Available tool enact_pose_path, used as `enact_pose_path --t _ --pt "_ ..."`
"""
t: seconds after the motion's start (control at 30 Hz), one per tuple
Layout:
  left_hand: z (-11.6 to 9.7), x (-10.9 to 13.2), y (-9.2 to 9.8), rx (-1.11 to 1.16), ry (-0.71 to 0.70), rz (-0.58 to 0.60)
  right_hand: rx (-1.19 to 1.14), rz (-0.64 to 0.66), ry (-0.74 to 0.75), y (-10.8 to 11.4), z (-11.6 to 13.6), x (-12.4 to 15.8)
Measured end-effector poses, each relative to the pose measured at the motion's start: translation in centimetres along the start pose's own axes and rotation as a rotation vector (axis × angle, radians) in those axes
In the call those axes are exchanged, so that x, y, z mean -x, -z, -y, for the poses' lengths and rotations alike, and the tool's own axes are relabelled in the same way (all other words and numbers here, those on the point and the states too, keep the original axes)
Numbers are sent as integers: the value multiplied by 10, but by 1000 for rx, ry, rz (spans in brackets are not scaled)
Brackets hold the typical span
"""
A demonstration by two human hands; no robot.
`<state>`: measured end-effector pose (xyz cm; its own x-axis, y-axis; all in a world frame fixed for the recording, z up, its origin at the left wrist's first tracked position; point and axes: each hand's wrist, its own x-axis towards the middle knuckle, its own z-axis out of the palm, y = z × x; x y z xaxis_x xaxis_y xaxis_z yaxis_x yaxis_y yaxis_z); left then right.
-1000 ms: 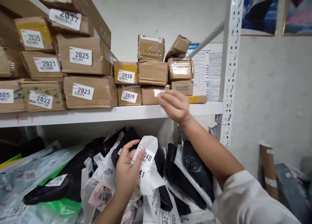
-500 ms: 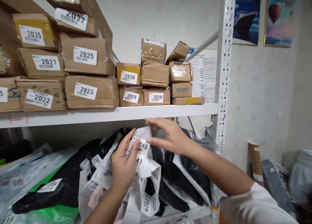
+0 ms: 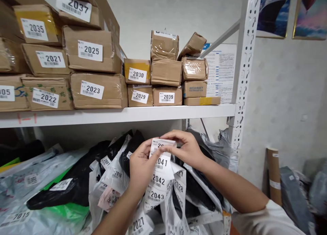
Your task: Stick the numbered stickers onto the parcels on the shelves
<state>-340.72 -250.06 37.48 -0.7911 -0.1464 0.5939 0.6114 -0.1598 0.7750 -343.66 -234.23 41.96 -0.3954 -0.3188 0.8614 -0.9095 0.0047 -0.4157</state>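
White label strip (image 3: 158, 180), printed 2041, 2042 and 2043 from top to bottom, hangs in front of the lower shelf bay, over the black and white poly mailers (image 3: 76, 184). My left hand (image 3: 140, 166) grips the strip from its left side: the fingers curl around the paper edge and press on it. My right hand (image 3: 187, 149) holds the top label (image 3: 163, 144) of the strip, with thumb and forefinger pinched on its upper edge. The label is partly covered, so I cannot read its full number. Both hands sit just below the shelf board (image 3: 114, 115). On that board, above the hands, cardboard box 2039 (image 3: 167, 96) stands beside box 2029 (image 3: 140, 96). A perforated steel upright (image 3: 244, 57) bounds the bay on the right.
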Motion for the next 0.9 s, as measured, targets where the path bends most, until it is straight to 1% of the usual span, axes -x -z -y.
enact_pose_path --t 0.1,0.17,0.23,0.3,0.37,0.43,0.5,0.53,0.6,0.67,0.73,0.8,0.9 --pt "1 -3 3 45 32 116 -187 -61 -150 3 -3 -2" --pt "1 -9 7 57 7 197 -246 -21 -232 7 -7 -7" --pt "-1 -16 9 33 3 254 -238 48 -243 10 -9 -13" --pt "-3 -21 9 -43 18 268 -191 69 -185 11 -11 -17" --pt "-7 -24 6 -179 -7 214 -164 50 -144 12 -11 -19" --pt "-12 -25 3 -330 -94 120 -127 28 -134 11 -10 -20" --pt "-17 -28 -2 -397 -171 58 -57 6 -98 11 -7 -23" --pt "-20 -31 -5 -381 -180 52 -15 -8 -63 11 -6 -25" --pt "-26 -38 -10 -284 -150 69 34 -45 4 12 -1 -33" --pt "-33 -46 -15 -224 -137 60 25 -80 31 15 4 -44" --pt "-39 -53 -19 -252 -199 8 -26 -80 3 19 9 -56" --pt "-44 -59 -21 -284 -271 -30 -93 -22 -63 25 14 -67" --pt "-50 -66 -23 -294 -344 -20 -124 47 -139 31 18 -80"
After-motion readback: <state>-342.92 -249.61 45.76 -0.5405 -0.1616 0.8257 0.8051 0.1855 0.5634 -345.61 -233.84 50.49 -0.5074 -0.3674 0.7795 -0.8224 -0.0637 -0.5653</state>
